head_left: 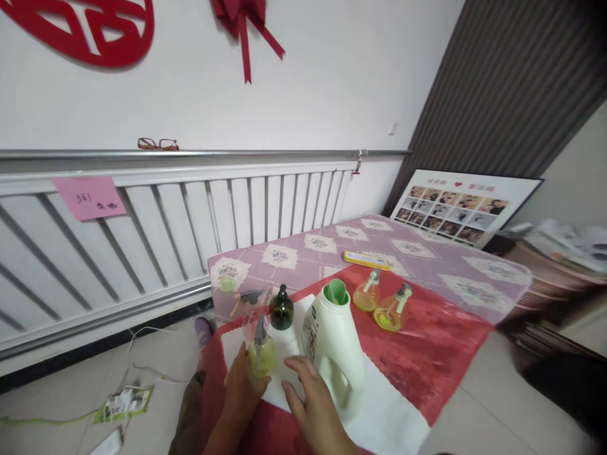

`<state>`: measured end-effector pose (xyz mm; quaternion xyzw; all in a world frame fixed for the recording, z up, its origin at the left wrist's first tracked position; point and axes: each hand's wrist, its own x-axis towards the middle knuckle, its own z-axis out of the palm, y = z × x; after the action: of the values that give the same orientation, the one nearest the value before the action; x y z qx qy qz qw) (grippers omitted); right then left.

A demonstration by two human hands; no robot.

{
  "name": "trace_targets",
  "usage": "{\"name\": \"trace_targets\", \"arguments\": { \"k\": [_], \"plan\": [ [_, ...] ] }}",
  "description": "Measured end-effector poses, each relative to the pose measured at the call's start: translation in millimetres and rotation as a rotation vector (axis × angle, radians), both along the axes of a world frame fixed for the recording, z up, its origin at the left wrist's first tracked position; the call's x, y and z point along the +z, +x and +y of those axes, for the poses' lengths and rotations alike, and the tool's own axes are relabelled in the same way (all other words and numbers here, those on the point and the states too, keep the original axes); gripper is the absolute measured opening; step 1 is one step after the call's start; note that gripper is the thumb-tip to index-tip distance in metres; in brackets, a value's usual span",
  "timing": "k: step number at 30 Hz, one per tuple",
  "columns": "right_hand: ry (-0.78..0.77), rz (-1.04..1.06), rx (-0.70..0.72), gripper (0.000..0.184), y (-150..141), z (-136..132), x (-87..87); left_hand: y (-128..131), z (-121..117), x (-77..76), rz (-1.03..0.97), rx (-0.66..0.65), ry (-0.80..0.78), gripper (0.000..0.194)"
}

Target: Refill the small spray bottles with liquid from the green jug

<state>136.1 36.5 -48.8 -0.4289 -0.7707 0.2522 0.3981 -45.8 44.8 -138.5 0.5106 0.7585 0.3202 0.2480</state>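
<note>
the left hand (244, 382), at the lower centre of the frame, curls around a small clear spray bottle (262, 359) of yellow liquid, thumb on the near side, the bottle upright with its grey spray head on top. the right hand (313, 398), just right of it, is open with fingers spread and bent and has hold of nothing; from this angle i cannot tell whether it brushes the big pale jug (344, 360) beside it. the jug stands upright on a white sheet (389, 404), its mouth showing a green funnel-like insert (336, 291). a dark green bottle (282, 311) stands near the middle, behind the held one. right of centre, two more spray bottles (367, 295) with yellow liquid stand on a red cloth (441, 341). behind them, a yellow-edged case (366, 260) lies on the patterned purple tablecloth (310, 256).
</note>
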Motion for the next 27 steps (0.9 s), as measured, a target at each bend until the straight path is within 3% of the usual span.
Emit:
{"name": "trace_targets", "arguments": {
  "k": [3,5,8,10,13,17,22,27],
  "plan": [
    [0.124,0.057,-0.063,0.016,44,-26,7.3,-6,-5,-9.3,-0.045,0.026,0.050,0.097],
    [0.165,0.144,-0.232,0.014,75,-32,5.4,-9,-13,-15.4,-0.093,0.067,0.161,0.089],
    [0.057,0.219,-0.498,0.025,105,-26,-4.7,-10,-32,-26.2,-0.083,0.171,0.249,0.068],
    [-0.078,0.225,-0.541,0.034,109,-19,-11.4,-7,-44,-35.6,-0.055,0.223,0.291,0.050],
    [-0.234,0.263,-0.441,0.039,94,-10,-15.6,6,-55,-49.0,0.062,-0.010,0.410,0.027],
    [-0.303,0.348,-0.346,0.021,71,-4,-11.1,35,-52,-56.6,0.209,-0.345,0.467,0.021],
    [-0.220,0.428,-0.391,0.019,81,8,-5.4,56,-44,-66.1,0.294,-0.377,0.514,0.020],
    [-0.121,0.397,-0.460,0.019,114,13,-8.9,52,-42,-79.2,0.447,-0.394,0.596,0.017]
  ]
}}
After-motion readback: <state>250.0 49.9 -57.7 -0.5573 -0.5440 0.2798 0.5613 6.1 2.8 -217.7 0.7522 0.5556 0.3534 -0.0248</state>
